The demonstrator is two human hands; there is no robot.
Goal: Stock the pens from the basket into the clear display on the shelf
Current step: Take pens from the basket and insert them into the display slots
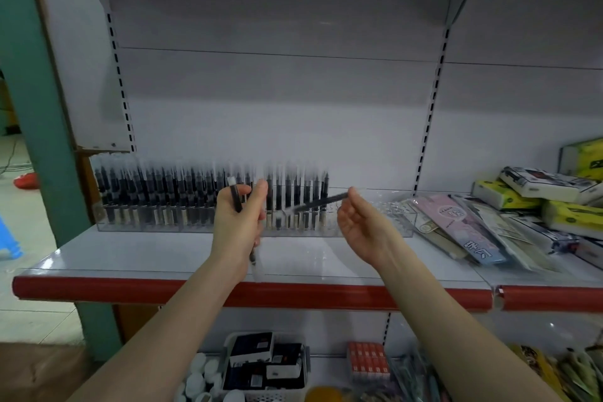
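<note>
Left hand (239, 222): raised before the shelf, fingers curled round a small bunch of black pens (235, 199), held near upright; one clear-capped end hangs below the wrist.

Right hand (362, 222): palm up, fingertips pinching one black pen (321, 201), which lies slanted leftward in front of the display; motion blur softens it.

Clear display (254, 206): long acrylic holder at the back of the white shelf (146, 254), left portion packed with upright black pens, right portion showing bare holes just behind the right hand. Both hands hang directly in front of it.

Right of display: flat plastic-wrapped stationery packs (463, 228), one pink-and-blue with print too blurred to read; beyond them, stacked tissue packs (535, 199) in yellow and white wrap, writing illegible.

Shelf edge: red strip (130, 292).

Lower shelf: white basket (266, 369) holding dark boxes with white labels, text unreadable; a red-topped box (368, 361) to its right. Whether the basket holds loose pens cannot be told.
</note>
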